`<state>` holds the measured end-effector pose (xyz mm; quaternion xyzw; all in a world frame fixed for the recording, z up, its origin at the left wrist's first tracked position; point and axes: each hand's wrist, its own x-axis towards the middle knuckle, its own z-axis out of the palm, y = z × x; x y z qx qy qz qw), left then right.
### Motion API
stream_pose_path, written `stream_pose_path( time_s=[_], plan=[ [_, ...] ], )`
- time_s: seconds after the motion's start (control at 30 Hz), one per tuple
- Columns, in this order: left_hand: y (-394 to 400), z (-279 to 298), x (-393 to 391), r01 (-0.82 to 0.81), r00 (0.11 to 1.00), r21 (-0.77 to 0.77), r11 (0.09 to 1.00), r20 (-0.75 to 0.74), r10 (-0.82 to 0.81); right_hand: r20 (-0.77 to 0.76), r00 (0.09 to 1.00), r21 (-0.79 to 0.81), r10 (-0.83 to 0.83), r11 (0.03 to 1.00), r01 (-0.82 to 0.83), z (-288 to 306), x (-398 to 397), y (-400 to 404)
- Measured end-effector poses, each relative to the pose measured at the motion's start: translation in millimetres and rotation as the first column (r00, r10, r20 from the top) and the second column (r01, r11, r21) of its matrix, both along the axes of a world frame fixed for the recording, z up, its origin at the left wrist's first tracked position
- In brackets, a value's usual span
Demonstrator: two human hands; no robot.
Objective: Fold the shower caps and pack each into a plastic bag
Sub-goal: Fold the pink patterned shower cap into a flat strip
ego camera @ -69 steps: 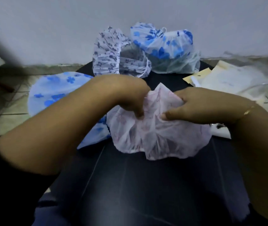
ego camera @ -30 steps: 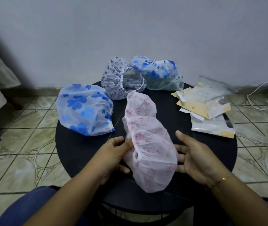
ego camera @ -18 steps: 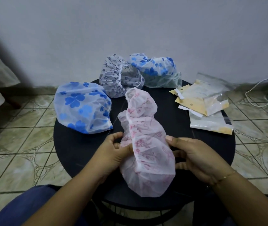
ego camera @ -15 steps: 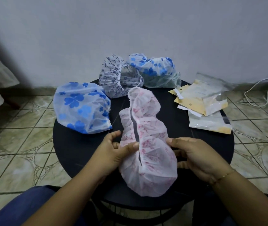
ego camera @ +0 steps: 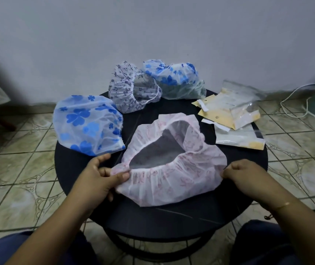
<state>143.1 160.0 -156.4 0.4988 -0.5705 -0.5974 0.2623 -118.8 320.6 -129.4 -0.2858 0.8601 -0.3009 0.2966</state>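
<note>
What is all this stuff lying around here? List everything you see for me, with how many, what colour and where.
pink shower cap: one, white with pink print, front middle of the table, opening up, held at both sides
blue-flower shower caps: two, clear with blue flowers, one at the table's left, one at the back
purple-print shower cap: one, white with small purple flowers, back middle, on its side
plastic bags: a loose pile, clear with yellow cards, table's right; count unclear
table: one, black, round
cable: one, white, floor at far right
left hand: pinching the cap's left edge
right hand: gripping the cap's right edge
</note>
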Motion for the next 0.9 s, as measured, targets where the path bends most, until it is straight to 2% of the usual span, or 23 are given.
stream_pose_path(
  time_s=[0.07,0.13,0.2,0.3,0.47,0.53,0.6,0.67,0.77,0.83,0.9],
  plan=[
    [0.7,0.8,0.6,0.027,0.999,-0.009,1.000,0.018,-0.027,-0.033,0.998,0.032,0.056,0.998,-0.055,0.8,0.3,2.4],
    [-0.1,3.7,1.2,0.055,0.998,-0.005,0.998,0.023,-0.055,-0.013,0.999,-0.012,0.048,0.999,-0.048,4.4,-1.1,5.6],
    [-0.4,9.6,1.1,0.068,0.997,-0.004,0.998,0.025,-0.068,0.035,0.999,-0.119,-0.004,0.993,0.009,8.9,-4.6,6.3],
    [1.8,18.2,-1.6,0.041,0.998,-0.022,0.999,0.054,-0.040,0.186,0.978,-0.295,-0.097,0.944,0.150,12.3,-5.8,4.0],
    [2.2,17.2,-11.7,-0.056,0.996,-0.100,0.993,0.057,0.062,0.289,0.953,-0.395,0.086,0.918,0.037,8.6,-0.3,-9.1],
    [3.8,17.1,-14.0,-0.078,0.997,-0.077,0.994,0.005,0.079,0.330,0.929,-0.422,0.165,0.907,-0.011,7.3,2.3,-13.1],
    [5.5,16.7,-15.3,-0.068,0.994,-0.016,0.998,-0.081,0.066,0.333,0.910,-0.407,0.246,0.908,-0.096,5.7,4.8,-13.7],
    [5.7,15.4,-14.8,-0.042,0.993,-0.019,0.999,-0.107,0.039,0.326,0.900,-0.368,0.289,0.916,-0.160,5.6,7.5,-12.9],
    [6.4,13.4,-13.9,0.023,0.999,-0.070,0.997,-0.023,-0.024,0.266,0.900,-0.282,0.345,0.921,-0.269,4.0,11.0,-11.5],
    [7.7,10.8,-12.5,0.064,0.997,-0.104,0.992,0.048,-0.060,0.170,0.918,-0.180,0.358,0.927,-0.329,2.0,14.1,-11.8],
    [7.9,9.1,-11.1,0.069,0.995,-0.140,0.988,0.084,-0.058,0.066,0.948,-0.115,0.312,0.946,-0.304,1.5,14.7,-11.6]
  ],
)
